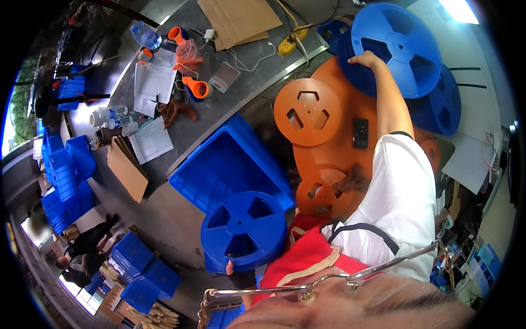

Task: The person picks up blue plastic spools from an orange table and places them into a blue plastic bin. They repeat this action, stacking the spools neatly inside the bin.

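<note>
Two stacks of blue reels in our hands

Our right hand (366, 59), arm stretched out, closes its grip on the far blue reel stack (395, 49) above the orange reels (308, 112); our left hand (230, 268) grips under the near blue reel stack (244, 229), beside the blue crate (230, 164).

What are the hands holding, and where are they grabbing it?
The right hand grips the rim of a big blue reel on a stack. The left hand holds another stack of blue reels from underneath, at its near edge.
</note>
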